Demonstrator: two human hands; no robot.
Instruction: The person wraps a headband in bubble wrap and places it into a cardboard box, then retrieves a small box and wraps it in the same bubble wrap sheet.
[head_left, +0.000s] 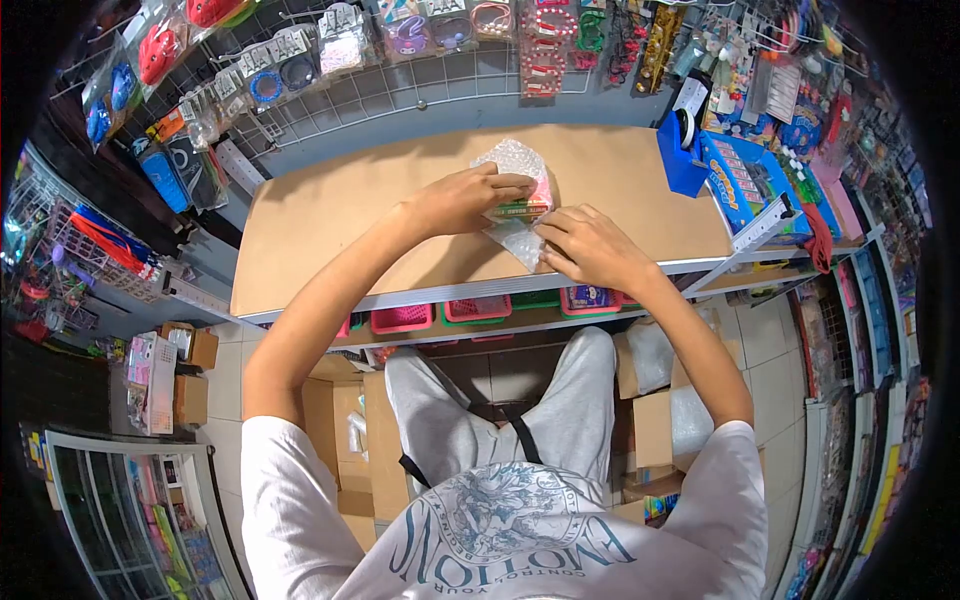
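A small box with green and red print lies on a piece of bubble wrap on the brown tabletop. My left hand reaches over the box from the left, its fingers closed against the box and the wrap. At the box's right side, my right hand has its fingers bent on the wrap's lower right edge. The wrap sticks out above the box and below it, toward the table's front edge. The undersides of both hands are hidden.
A blue tape dispenser and a blue display box stand at the table's right end. Packaged goods hang on the wire grid behind. Pink baskets sit on the shelf below; cardboard boxes flank my legs.
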